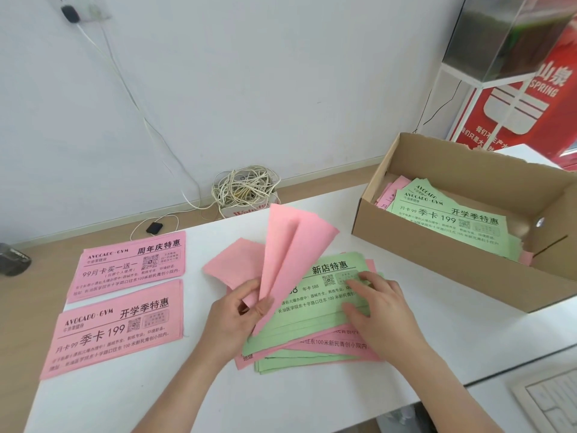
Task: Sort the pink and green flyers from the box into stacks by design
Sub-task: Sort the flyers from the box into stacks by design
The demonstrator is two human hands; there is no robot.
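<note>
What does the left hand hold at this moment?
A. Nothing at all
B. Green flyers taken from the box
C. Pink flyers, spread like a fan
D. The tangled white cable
C: the left hand pinches several pink flyers, which fan upward with their blank backs showing.

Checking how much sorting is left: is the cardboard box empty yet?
Not empty: green flyers lie inside the box, with pink flyers showing at their edges.

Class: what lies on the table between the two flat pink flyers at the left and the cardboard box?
Head view: a mixed pile of green and pink flyers, the right hand resting on it, the left hand holding pink sheets up.
</note>
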